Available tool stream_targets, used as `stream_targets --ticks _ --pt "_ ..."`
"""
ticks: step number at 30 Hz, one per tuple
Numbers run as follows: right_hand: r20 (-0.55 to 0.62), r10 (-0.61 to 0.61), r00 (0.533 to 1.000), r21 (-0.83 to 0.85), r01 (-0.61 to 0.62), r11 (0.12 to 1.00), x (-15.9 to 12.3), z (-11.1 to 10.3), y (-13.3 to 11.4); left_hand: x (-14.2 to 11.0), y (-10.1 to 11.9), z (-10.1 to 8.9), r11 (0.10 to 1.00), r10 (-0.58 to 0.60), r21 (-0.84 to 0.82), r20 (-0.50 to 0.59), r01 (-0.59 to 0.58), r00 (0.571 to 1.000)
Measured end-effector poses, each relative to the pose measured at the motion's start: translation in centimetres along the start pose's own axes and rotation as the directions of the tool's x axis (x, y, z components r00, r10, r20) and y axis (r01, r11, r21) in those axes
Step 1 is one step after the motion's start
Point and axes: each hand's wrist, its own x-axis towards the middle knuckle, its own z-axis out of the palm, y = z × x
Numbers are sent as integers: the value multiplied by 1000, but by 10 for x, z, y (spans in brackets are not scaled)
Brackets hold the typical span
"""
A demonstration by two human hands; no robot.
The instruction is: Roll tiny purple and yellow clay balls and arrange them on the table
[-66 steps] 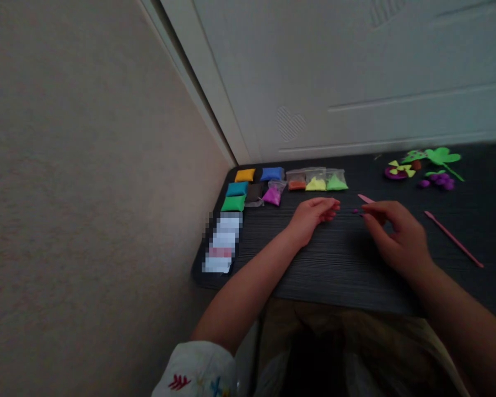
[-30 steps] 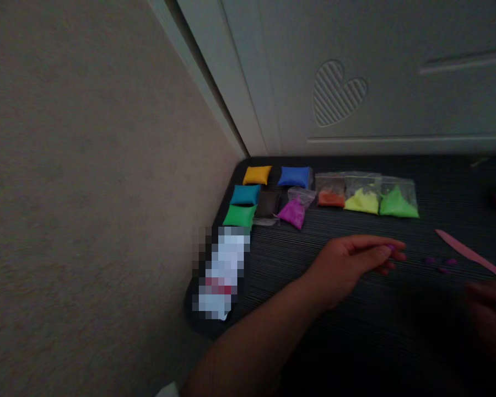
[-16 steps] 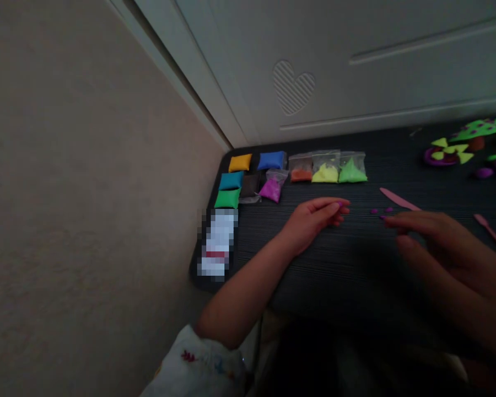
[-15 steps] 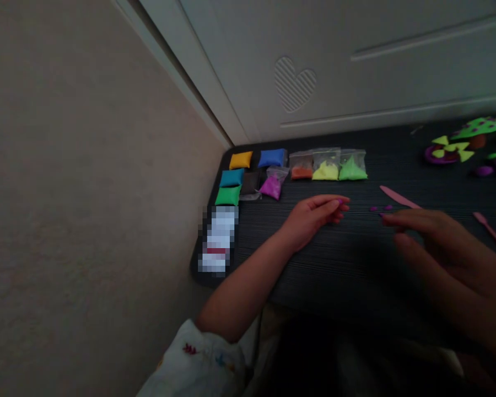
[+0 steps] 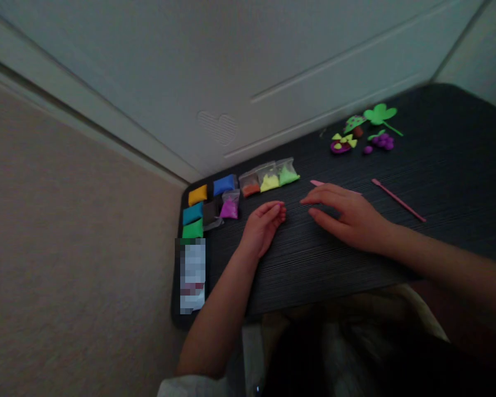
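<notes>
My left hand [image 5: 263, 227] hovers over the dark table with thumb and forefinger pinched; a tiny bit of purple modelling clay [image 5: 280, 204] shows faintly at the tips. To its right, my right hand [image 5: 345, 216] is open, palm down, thumb and forefinger apart with nothing visible between them. A pink clay knife [image 5: 317, 183] lies partly hidden behind the right hand. Farther right is a thin pink modelling tool [image 5: 399, 200]. The bag of purple clay [image 5: 230, 206] rests beyond my left hand.
Clay packets lie at the left, including an orange packet [image 5: 197, 194] and a blue packet [image 5: 224, 184]. Clay figures stand at the back right: a mushroom [image 5: 355, 123], a green clover [image 5: 380, 114], purple grapes [image 5: 383, 141] and a purple dish [image 5: 339, 148]. A door and wall border the table.
The view has shifted, showing more of the table's right side. My right hand now appears lower and flatter over the table; the small purple bits near its fingertips are no longer visible. My left hand remains pinched.
</notes>
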Motion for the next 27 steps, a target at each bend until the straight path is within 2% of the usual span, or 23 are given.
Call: stream_targets --ticks 5,9,14,17,19,20,23,25,27 --pt "-118 66 991 6 -66 998 24 -14 26 3 6 -3 995 -51 90 14 50 999" --pt "-163 125 979 23 -123 992 28 -16 44 -3 24 -14 978 -81 193 -13 82 997" --pt "-183 169 969 79 -156 985 20 -9 53 -22 62 -47 892 -36 436 -201 122 979" --pt "-175 159 972 97 -144 985 19 -8 56 -27 87 -65 875 32 471 -297 117 954" --pt "-177 160 971 105 -143 984 18 -8 57 -25 99 -67 882 68 459 -346 106 936" --pt "-179 162 970 108 -145 984 18 -9 57 -23 101 -63 890 82 446 -364 97 928" --pt "-183 158 970 114 -139 984 16 -10 54 -16 91 -35 915 122 403 -264 -5 957" --pt "-180 145 973 123 -124 985 14 -11 51 -10 71 -7 936 84 350 -151 -26 985" --pt "-165 129 978 126 -108 986 12 -12 48 -3 46 22 946 -10 325 -27 18 1000"
